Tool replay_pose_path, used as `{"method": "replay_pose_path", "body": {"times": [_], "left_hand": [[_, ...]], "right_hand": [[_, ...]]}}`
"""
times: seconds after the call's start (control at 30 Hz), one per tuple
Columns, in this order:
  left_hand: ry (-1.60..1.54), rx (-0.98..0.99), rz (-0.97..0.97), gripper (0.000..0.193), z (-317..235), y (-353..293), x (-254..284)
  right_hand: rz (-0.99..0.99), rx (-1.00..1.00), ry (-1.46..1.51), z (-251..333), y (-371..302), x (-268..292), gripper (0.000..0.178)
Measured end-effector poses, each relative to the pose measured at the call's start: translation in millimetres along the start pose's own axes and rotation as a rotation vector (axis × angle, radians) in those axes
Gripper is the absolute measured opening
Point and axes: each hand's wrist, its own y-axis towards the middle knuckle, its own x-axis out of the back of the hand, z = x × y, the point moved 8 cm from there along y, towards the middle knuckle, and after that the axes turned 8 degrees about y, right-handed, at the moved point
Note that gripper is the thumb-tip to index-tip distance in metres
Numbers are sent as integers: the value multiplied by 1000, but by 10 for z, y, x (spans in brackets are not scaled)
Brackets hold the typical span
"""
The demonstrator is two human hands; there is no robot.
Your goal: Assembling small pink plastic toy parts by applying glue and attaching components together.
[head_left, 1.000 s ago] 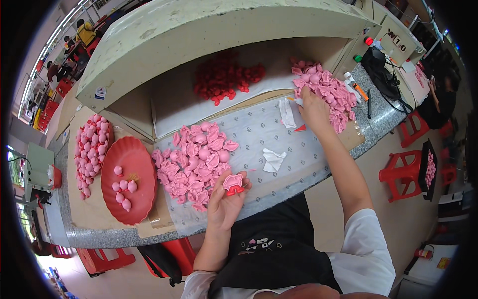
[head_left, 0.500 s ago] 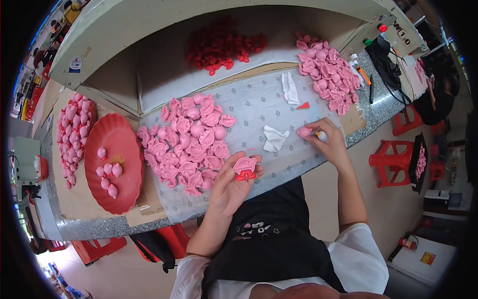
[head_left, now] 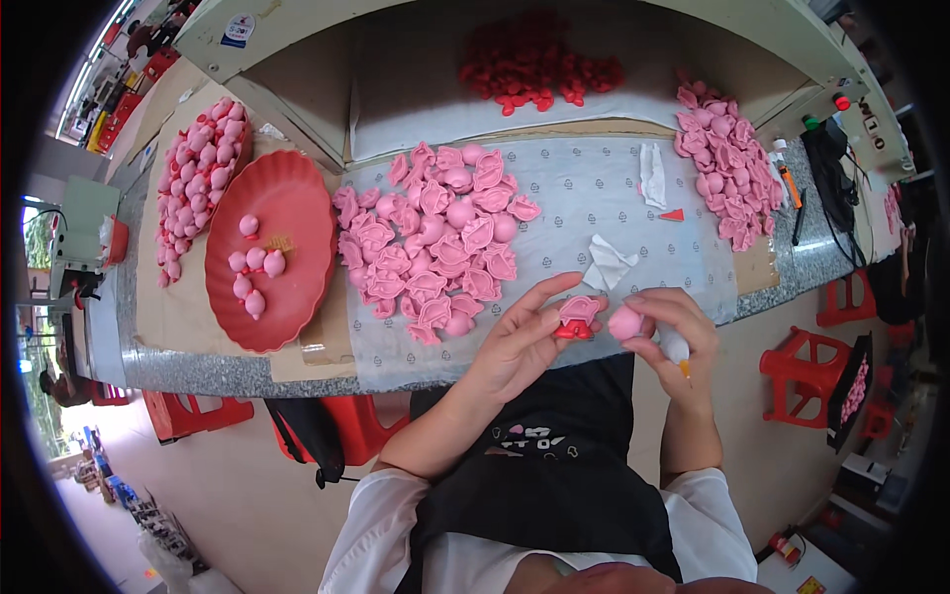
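My left hand (head_left: 517,344) holds a pink shell-shaped piece with a small red part (head_left: 577,316) near the table's front edge. My right hand (head_left: 673,335) holds a round pink piece (head_left: 625,322) right beside it, and also a small white tube with an orange tip (head_left: 676,350). Both pieces nearly touch. A heap of pink pieces (head_left: 435,241) lies on the patterned plastic sheet (head_left: 594,193) just left of my hands.
A red oval plate (head_left: 287,208) with several pink pieces sits at the left, a tray of pink pieces (head_left: 193,183) beyond it. More pink pieces (head_left: 727,158) lie far right, red ones (head_left: 539,64) at the back. White paper scraps (head_left: 609,262) lie nearby. Red stools (head_left: 807,371) stand right.
My right hand came back from the far right pile with a pink piece and now sits next to my left hand, which stayed at the front edge.
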Motion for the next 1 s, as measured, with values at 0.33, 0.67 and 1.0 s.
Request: {"method": "replay_pose_path", "body": {"times": [0.33, 0.67, 1.0], "left_hand": [[158, -3, -10, 42, -7, -37, -4], [261, -15, 5, 42, -42, -49, 4], [353, 6, 42, 48, -47, -39, -15]], "right_hand": [[72, 106, -42, 48, 16, -260, 36], [87, 90, -38, 54, 3, -288, 34], [68, -119, 99, 22, 35, -267, 33]]}}
